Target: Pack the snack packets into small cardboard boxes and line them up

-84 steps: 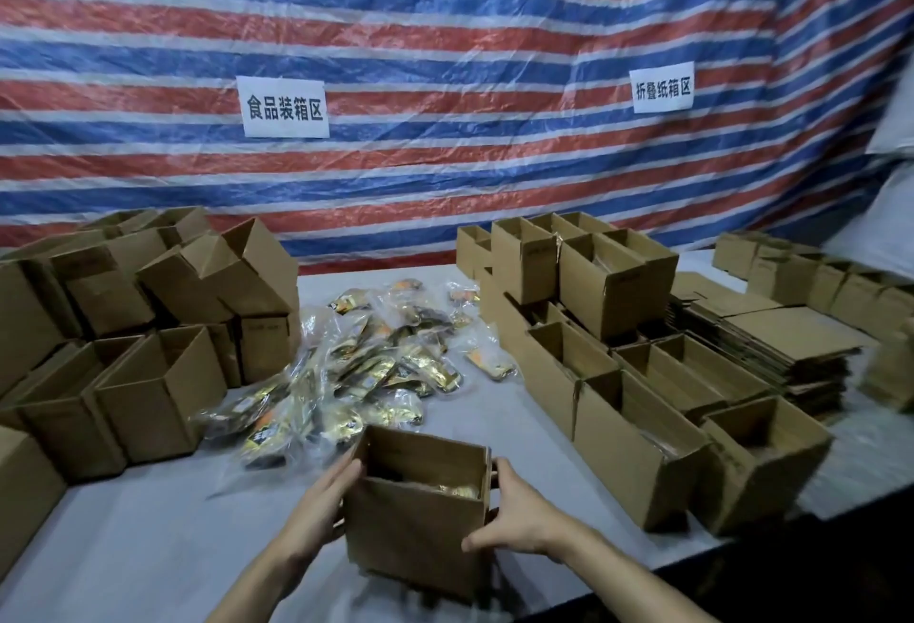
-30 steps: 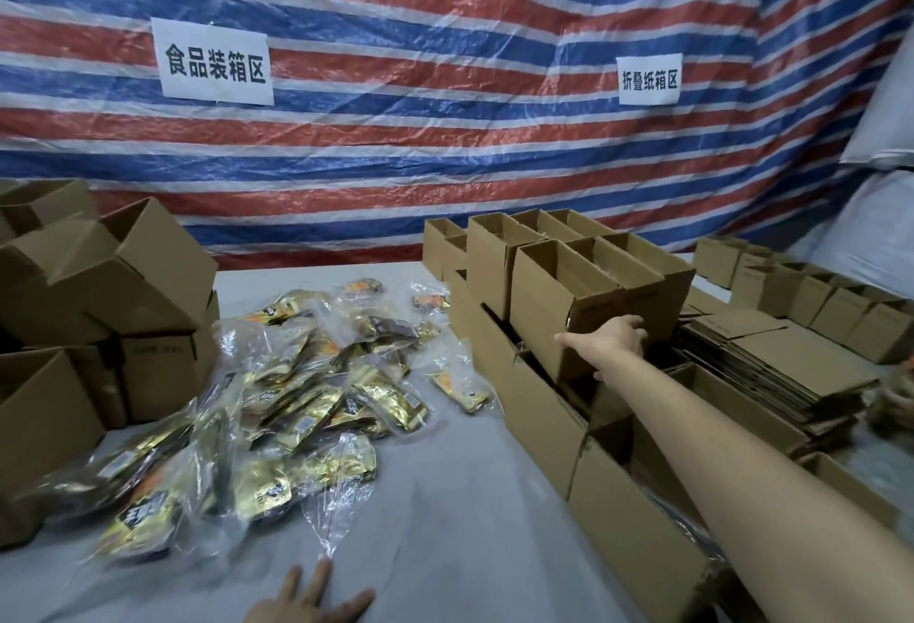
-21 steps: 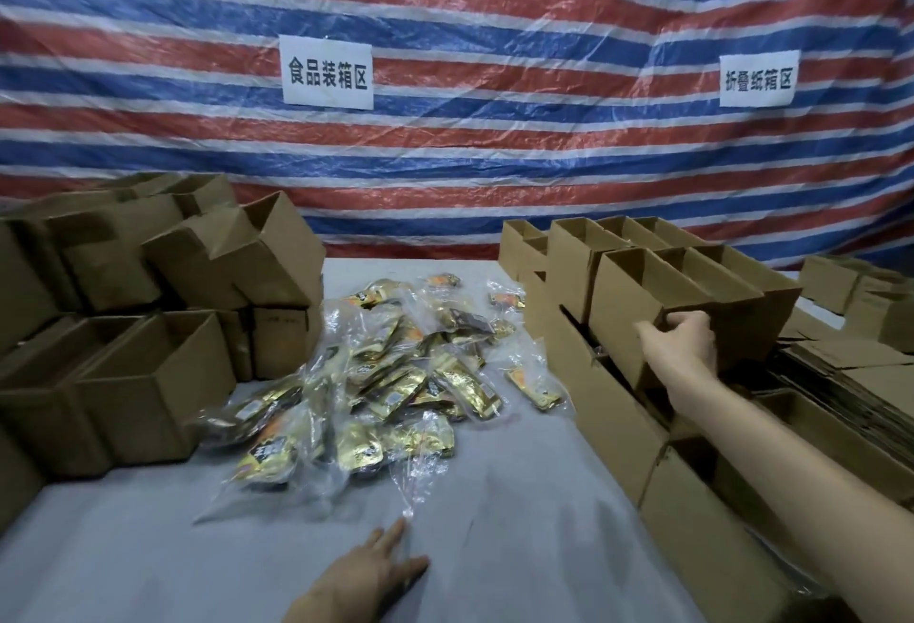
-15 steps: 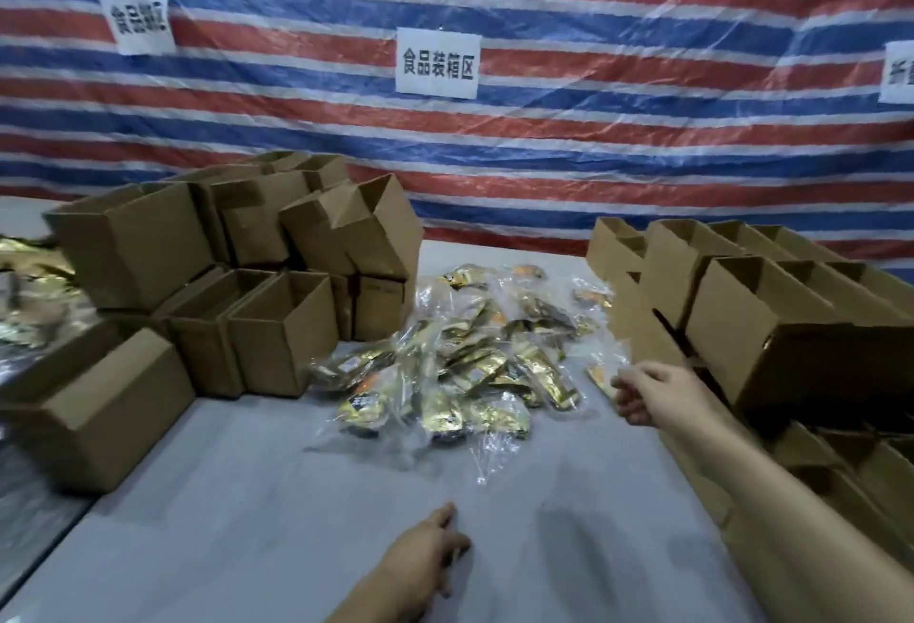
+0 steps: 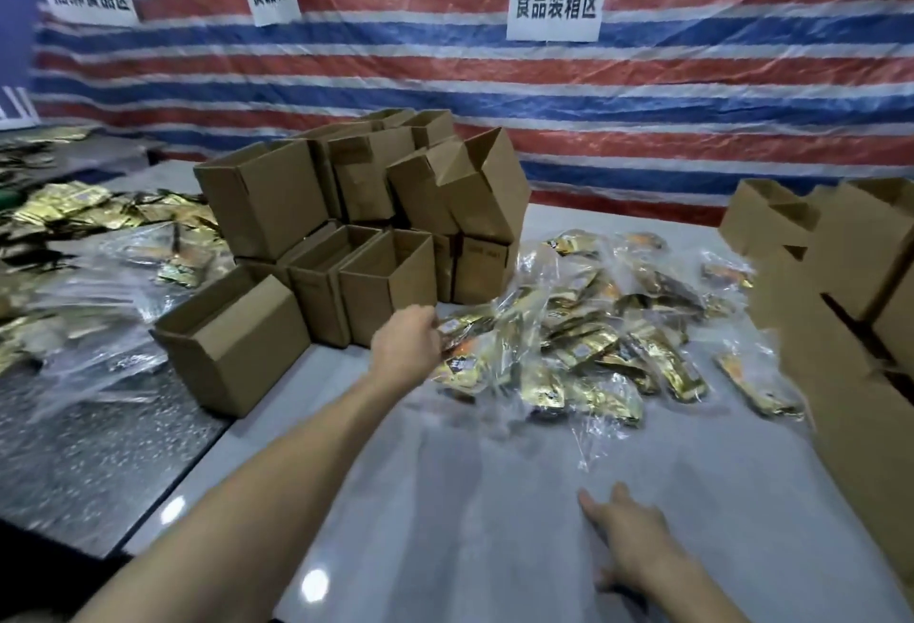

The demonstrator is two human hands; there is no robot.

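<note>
Starting at the left, loose gold packets (image 5: pixel 74 206) lie on a dark table (image 5: pixel 99 449) beside a stack of small cardboard boxes (image 5: pixel 346 192). The left hand (image 5: pixel 408 343) is stretched out just in front of 1 open box (image 5: pixel 388 286), its fingers curled down onto the left edge of the snack packet pile (image 5: pixel 583 340); whether they pinch a packet I cannot tell. The pile spreads rightward from those fingers across the grey table (image 5: pixel 445 499), so this hand is far nearer it than the right hand (image 5: pixel 625 536), which lies flat near the front, fingers straight and slightly spread, with more boxes (image 5: pixel 841 276) at the right edge.
</note>
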